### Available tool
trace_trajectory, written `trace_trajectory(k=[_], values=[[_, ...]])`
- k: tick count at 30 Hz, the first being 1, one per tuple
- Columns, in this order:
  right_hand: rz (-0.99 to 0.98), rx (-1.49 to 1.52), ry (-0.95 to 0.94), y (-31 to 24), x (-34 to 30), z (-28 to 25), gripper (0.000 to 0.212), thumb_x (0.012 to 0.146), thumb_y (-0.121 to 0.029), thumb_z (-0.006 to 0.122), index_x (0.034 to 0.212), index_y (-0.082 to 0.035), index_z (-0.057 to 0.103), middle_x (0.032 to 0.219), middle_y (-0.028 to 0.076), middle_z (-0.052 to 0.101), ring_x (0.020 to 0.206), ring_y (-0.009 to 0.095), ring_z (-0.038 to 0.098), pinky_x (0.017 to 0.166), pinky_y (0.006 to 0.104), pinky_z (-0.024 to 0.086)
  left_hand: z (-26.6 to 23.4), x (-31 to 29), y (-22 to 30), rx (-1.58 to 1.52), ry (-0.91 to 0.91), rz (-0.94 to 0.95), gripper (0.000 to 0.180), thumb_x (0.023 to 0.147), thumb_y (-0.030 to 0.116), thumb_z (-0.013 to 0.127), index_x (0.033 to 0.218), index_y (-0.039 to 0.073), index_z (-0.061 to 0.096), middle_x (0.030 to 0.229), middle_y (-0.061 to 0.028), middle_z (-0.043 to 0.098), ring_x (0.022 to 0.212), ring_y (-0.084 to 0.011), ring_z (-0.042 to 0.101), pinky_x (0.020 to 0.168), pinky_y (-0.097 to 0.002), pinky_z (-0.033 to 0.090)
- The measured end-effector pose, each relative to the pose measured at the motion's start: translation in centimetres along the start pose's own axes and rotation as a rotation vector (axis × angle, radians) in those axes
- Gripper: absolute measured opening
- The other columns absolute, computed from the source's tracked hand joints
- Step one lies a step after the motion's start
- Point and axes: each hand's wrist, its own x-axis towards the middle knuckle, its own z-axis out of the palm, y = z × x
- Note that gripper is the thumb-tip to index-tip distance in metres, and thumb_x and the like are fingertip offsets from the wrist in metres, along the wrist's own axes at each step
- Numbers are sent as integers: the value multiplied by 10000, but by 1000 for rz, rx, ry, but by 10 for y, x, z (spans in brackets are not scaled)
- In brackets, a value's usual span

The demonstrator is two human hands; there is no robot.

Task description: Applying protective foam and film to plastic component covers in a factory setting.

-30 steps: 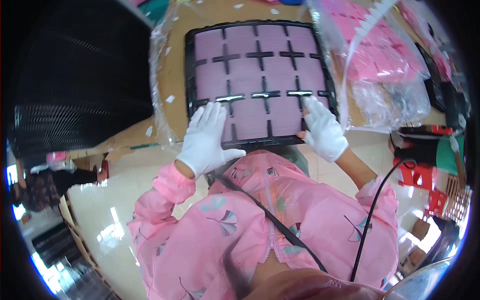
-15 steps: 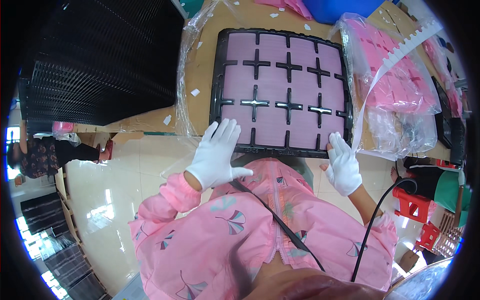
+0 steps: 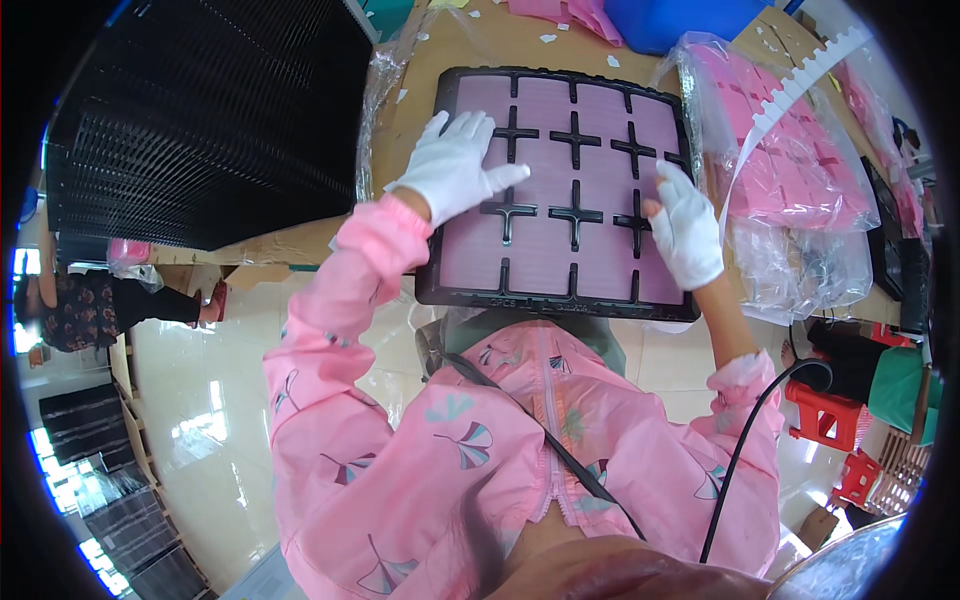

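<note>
In front of me a black plastic tray point(image 3: 560, 302) with cross-shaped dividers lies on the table, its near edge toward my body. Pinkish-purple sheet material point(image 3: 541, 250) shows between the crosses. My left hand point(image 3: 452, 165), in a white glove, is over the tray's left side, palm down, with fingers and thumb spread and nothing held. At the right side my right hand point(image 3: 688, 228) is over the tray's edge, its gloved fingers stretched out, the thumb tip bare. Whether either palm presses on the sheet I cannot tell.
A tall stack of black trays point(image 3: 220, 130) stands at the left. Pink pieces in clear plastic bags point(image 3: 790, 150) lie at the right, with a notched white strip point(image 3: 790, 105) over them. Behind is a blue bin point(image 3: 680, 22). Paper scraps dot the brown tabletop point(image 3: 480, 45); red stools point(image 3: 825, 415) stand below right.
Both hands have moved away from my body, from the tray's near edge up along its left and right sides. The tray has shifted slightly toward me.
</note>
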Motion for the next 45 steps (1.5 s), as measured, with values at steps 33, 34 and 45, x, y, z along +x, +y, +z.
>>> trace_trajectory(k=[33, 34, 45], values=[[213, -210, -173, 68, 89, 57, 342, 906, -307, 490, 937, 16, 599, 1000, 257, 584, 893, 398, 586, 795, 452, 468, -12, 60, -8, -12, -279, -115, 984, 794, 710, 414, 1371, -81, 320, 1426, -262, 325, 1349, -353, 286, 1122, -377, 190], [179, -213, -174, 76, 88, 61, 352, 904, -324, 495, 922, 12, 600, 1007, 259, 581, 890, 390, 590, 796, 450, 468, -14, 60, -6, -25, -291, -134, 979, 798, 707, 410, 1373, -80, 318, 1428, -261, 324, 1350, -352, 285, 1122, -379, 189], [-133, -132, -269, -22, -91, -1, 502, 796, -207, 603, 1183, 96, 502, 1284, 262, 472, 1184, 439, 436, 1006, 463, 348, 8, -128, 46, -142, -57, 91, 915, 752, 608, 585, 1335, -64, 373, 1393, -231, 383, 1334, -344, 318, 1119, -432, 197]])
